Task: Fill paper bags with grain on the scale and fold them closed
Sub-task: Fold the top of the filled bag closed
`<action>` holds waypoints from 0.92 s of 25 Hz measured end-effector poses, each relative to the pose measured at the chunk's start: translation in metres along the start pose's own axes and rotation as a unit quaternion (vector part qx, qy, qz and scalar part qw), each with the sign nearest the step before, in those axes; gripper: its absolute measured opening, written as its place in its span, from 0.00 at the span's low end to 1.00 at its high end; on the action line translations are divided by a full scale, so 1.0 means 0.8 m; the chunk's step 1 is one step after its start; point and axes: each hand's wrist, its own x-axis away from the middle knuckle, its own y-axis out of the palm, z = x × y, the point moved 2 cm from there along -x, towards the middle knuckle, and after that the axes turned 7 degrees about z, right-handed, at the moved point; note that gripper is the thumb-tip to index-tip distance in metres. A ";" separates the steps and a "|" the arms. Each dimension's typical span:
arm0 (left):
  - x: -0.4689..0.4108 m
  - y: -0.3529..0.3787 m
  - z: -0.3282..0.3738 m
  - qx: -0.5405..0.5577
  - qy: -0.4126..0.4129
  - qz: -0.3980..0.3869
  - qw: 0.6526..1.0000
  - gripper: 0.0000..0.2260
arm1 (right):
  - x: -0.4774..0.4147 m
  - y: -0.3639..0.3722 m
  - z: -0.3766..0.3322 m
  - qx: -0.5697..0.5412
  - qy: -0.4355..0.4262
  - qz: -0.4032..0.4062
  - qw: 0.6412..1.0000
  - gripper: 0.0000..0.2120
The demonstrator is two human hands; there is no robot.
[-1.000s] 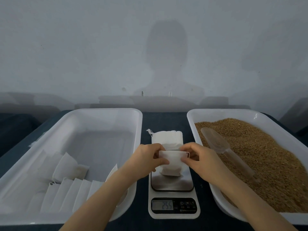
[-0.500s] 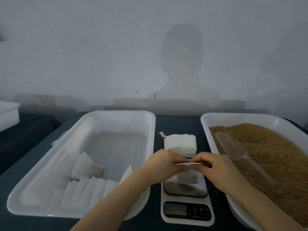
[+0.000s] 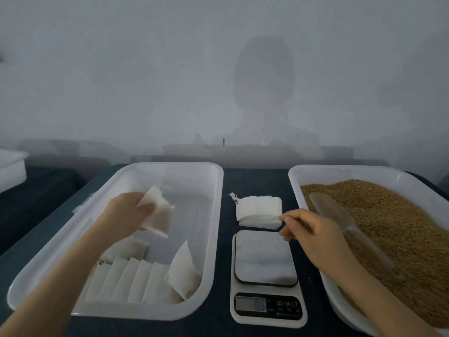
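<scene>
My left hand (image 3: 128,212) grips a filled, folded paper bag (image 3: 159,216) in the air over the left white tray (image 3: 213,215). Several folded bags (image 3: 136,280) lie in a row at that tray's near end. The scale (image 3: 266,257) stands between the trays with a bare platform. Just behind it lies a stack of empty bags (image 3: 257,210). My right hand (image 3: 313,231) hovers over the scale's far right corner, fingers loosely curled and holding nothing, index fingertip at the stack's right edge.
The right white tray (image 3: 295,181) holds brown grain (image 3: 393,222) with a clear plastic scoop (image 3: 336,216) lying on it. Another white container (image 3: 12,169) sits at the far left. A dark cloth (image 3: 252,178) covers the table, and a wall stands close behind.
Both hands held the bag over the scale. Now my left hand has carried it left over the tray, and my right hand has let go and moved toward the empty bags.
</scene>
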 end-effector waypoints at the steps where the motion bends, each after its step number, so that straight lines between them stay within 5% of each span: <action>1: -0.003 0.001 -0.021 -0.038 -0.025 -0.011 0.999 0.07 | 0.000 0.000 -0.001 0.003 -0.003 0.000 1.000 0.06; 6: 0.001 0.014 -0.088 -0.126 -0.147 -0.099 0.976 0.04 | 0.001 -0.002 -0.001 0.008 0.000 0.003 1.000 0.06; 15: -0.011 0.018 -0.076 -0.258 -0.163 -0.166 0.938 0.11 | 0.001 -0.004 0.001 -0.002 0.009 0.008 1.000 0.06; 19: -0.001 0.040 -0.012 -0.469 -0.001 -0.063 0.881 0.13 | 0.001 -0.004 0.001 0.000 0.014 0.012 1.000 0.06; 23: 0.000 0.108 0.101 -0.453 0.221 0.064 0.861 0.16 | -0.001 -0.003 0.002 -0.004 0.024 0.017 1.000 0.06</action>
